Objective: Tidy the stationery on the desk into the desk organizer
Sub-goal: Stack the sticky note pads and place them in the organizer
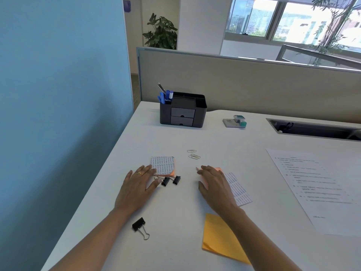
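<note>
Two binder clips (pixel 165 181) perhaps touch left hand's (pixel 136 185) thumb (pixel 156 184).

**Q:** What sort of place is shown?

**A:** An office is shown. A black desk organizer (pixel 182 110) filled with blue pens (pixel 166 95) is set on a white desk (pixel 175 212).

**Q:** What else marks it as an office?

**A:** Directly behind the organizer a beige cubicle divider (pixel 254 85) is seen, and to its left a tall blue partition (pixel 58 94). To its right a cable slot (pixel 312 130) is cut into the desk, and a printed sheet (pixel 320 192) is laid nearer the viewer. In front of the organizer, paper clips (pixel 193 154), binder clips (pixel 176 180) and sticky note pads (pixel 216 237) are scattered. Far behind it, large windows (pixel 293 20) and a potted plant (pixel 161 33) are visible.
</note>
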Demonstrator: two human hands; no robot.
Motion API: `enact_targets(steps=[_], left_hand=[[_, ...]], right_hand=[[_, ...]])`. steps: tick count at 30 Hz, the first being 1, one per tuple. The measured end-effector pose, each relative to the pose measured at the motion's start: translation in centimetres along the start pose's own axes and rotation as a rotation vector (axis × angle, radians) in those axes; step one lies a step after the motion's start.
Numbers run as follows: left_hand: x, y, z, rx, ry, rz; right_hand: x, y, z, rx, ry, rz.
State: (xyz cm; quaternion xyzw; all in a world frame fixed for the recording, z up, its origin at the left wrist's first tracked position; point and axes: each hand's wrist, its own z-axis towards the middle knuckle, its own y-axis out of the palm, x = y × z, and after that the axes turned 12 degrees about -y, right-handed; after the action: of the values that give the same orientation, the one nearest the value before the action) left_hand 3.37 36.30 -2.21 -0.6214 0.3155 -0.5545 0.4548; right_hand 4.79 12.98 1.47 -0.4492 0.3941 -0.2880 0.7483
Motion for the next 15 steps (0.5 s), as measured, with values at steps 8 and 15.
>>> enact_targets(steps=[8,15], left_hand=[[0.2,-0.2,-0.1,0.018,-0.002,-0.011],[0.1,-0.2,0.1,0.011,-0.006,-0.024]], right_hand=[[0.2,0.7,4.1,-0.213,0.083,-0.31],[-0.3,1.2,5.3,-0.106,0.125,-0.149]])
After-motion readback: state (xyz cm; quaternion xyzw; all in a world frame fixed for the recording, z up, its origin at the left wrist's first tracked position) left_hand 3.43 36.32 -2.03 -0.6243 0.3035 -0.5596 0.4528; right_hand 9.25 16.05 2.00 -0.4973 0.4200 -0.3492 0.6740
